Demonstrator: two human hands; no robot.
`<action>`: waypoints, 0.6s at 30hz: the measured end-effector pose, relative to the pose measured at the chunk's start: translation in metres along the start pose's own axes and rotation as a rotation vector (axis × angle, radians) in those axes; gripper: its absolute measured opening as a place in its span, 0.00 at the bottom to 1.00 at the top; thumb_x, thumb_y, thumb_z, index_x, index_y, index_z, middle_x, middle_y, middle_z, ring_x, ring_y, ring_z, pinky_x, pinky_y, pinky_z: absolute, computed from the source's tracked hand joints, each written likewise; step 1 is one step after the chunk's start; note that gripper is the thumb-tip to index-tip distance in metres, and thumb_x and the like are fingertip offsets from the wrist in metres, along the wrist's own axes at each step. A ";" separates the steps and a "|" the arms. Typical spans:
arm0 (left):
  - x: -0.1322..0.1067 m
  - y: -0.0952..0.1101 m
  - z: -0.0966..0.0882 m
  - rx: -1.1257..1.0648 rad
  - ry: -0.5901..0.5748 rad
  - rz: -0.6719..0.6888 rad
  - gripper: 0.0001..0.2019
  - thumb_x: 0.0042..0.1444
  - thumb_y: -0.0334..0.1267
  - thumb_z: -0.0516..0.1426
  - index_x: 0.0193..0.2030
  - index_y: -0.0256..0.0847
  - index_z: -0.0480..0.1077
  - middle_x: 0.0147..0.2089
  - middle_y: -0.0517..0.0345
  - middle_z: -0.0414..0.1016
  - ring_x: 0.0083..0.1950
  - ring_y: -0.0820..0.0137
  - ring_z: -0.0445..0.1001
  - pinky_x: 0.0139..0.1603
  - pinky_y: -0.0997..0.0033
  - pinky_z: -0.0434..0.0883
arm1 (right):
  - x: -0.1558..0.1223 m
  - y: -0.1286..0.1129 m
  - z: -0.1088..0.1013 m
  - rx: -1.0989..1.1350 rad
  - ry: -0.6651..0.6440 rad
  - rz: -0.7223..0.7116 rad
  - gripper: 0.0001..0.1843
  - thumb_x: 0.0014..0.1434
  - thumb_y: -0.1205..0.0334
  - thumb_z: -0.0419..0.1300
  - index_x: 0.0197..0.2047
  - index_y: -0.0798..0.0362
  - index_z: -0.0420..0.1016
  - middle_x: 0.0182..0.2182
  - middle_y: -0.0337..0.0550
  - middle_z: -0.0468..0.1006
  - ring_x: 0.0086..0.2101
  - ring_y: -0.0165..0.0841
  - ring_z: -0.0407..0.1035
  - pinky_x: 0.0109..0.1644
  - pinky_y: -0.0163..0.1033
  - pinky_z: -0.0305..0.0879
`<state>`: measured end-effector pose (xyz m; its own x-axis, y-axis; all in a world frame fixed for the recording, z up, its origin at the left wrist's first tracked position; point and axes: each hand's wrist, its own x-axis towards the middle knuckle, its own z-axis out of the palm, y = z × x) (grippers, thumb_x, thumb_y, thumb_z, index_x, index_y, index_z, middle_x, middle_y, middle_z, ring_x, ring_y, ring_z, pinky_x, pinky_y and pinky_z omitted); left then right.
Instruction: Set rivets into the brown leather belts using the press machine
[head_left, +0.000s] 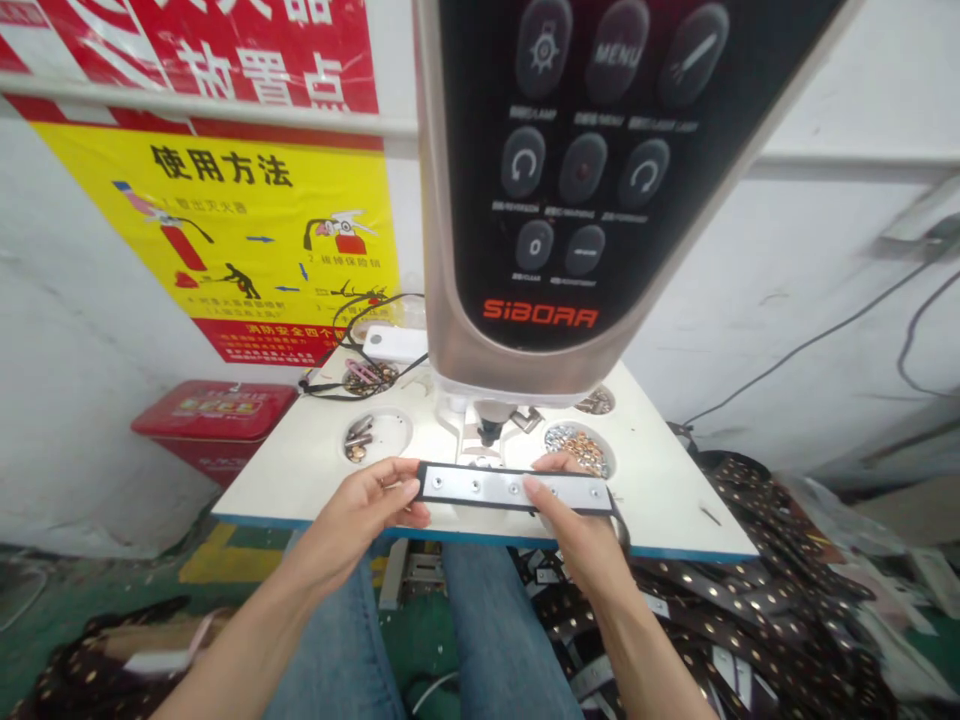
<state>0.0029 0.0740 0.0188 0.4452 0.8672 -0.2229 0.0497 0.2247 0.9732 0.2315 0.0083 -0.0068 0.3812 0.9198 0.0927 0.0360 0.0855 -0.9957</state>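
A dark strap [454, 503] with a flat silver plate [495, 487] along its face is stretched level between my hands, over the table's front edge. Several small round rivets or snaps dot the plate in a row. My left hand [382, 497] pinches the strap's left end between thumb and fingers. Toward its right end, my right hand [568, 505] grips it, thumb pressed on the plate and fingers behind. Just beyond the strap is the dark tool tip [489, 430] of the riveting machine [540, 370]; from here I cannot tell whether the strap touches it.
The white table [292, 480] has round wells of small parts: silver and copper rivets [577, 448] on the right, metal pieces [358, 438] on the left. Piles of studded dark straps [675, 610] lie at right. A red box [217, 410] stands at left.
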 end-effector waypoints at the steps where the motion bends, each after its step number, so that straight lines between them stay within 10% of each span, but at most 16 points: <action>1: 0.003 0.000 0.001 -0.047 0.039 -0.016 0.23 0.47 0.52 0.65 0.43 0.36 0.70 0.29 0.61 0.73 0.30 0.72 0.74 0.37 0.72 0.74 | 0.002 -0.001 -0.002 -0.044 0.021 -0.023 0.12 0.53 0.51 0.64 0.36 0.48 0.71 0.31 0.37 0.72 0.34 0.35 0.67 0.40 0.40 0.62; 18: 0.031 0.011 0.015 -0.115 0.207 -0.076 0.23 0.30 0.40 0.70 0.33 0.31 0.71 0.25 0.60 0.74 0.24 0.74 0.74 0.28 0.76 0.76 | 0.030 0.000 0.004 0.138 0.022 -0.027 0.12 0.49 0.56 0.66 0.31 0.48 0.67 0.27 0.34 0.66 0.30 0.33 0.61 0.37 0.38 0.57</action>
<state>0.0308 0.0965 0.0238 0.2508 0.9157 -0.3140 -0.0312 0.3319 0.9428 0.2393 0.0374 -0.0038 0.4023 0.9079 0.1180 -0.0806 0.1635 -0.9832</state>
